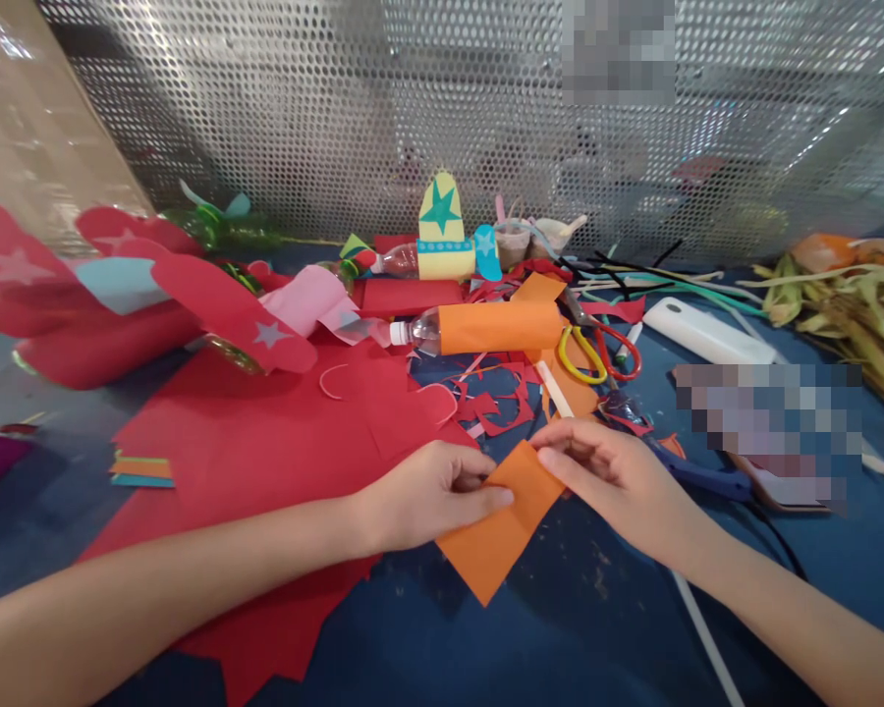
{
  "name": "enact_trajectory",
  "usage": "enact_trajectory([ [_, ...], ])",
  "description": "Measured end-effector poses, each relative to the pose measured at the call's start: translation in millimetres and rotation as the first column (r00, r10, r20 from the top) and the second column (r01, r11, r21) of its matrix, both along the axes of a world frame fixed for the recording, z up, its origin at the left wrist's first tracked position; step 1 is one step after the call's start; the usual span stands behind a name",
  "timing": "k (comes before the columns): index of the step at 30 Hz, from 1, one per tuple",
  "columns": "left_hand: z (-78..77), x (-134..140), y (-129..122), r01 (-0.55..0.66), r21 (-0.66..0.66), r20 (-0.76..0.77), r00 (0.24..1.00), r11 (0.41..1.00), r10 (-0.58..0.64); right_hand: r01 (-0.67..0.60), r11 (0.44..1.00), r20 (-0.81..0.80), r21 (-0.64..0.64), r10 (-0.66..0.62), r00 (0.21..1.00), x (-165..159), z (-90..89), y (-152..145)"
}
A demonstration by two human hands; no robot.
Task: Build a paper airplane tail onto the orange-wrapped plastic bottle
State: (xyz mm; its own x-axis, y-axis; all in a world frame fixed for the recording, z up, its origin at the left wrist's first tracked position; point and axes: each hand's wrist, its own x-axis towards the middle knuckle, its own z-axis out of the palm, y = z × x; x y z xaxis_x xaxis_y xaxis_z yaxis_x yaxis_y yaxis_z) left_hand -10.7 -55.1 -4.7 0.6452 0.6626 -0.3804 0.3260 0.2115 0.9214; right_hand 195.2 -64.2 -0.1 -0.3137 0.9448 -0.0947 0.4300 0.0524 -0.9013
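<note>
A: Status of hands?

B: Left hand (427, 496) and right hand (608, 471) both on the orange paper (497, 535). Left fingers clamped on its left edge, thumb on top. Right fingers pinched on its upper corner. Paper sits at front centre of the table (596, 628), lower point touching or just above the surface; can't tell which.

A: Surface?

B: Table top is dark blue, scuffed w/ pale marks near the front. Left half covered by a big red sheet (265, 442), jagged at its near edge. Left forearm lies across it.

A: Items behind the hands?

B: Red scraps (501, 403) just beyond the paper. Behind those, a bottle (486, 329) on its side, wrapped in orange. Scissors (596, 353) w/ yellow and red handles just right of it. A white case (707, 334) further right. Pixelated patch near the right hand; contents can't be told.

A: Edges?

B: Far left: red cut-outs (118, 295) w/ pale stars. Small stack of coloured strips (141, 469) at left front. Far right: pile of yellow-green strips (847, 304). Rear centre: yellow card shape (442, 231) w/ a teal star, upright.

A: Room?

B: Perforated metal screen (339, 118) runs along the table's back edge, bright glare at right. Brown board (29, 128) leans at upper left.
</note>
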Motion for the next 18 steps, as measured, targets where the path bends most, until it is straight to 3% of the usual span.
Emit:
enact_trajectory([
  [6, 1.3, -0.5, -2.1, 0.071, 0.065, -0.016, 0.997, 0.995, -0.071, -0.095, 0.986, 0.100, 0.137, 0.081, 0.992, -0.5, 1.3, -3.8],
  [18, -3.6, -0.5, -0.6, 0.063, 0.053, -0.038, 0.997, 0.997, -0.061, -0.074, 0.980, 0.134, 0.186, 0.050, 0.990, -1.2, 0.8, -3.0],
])
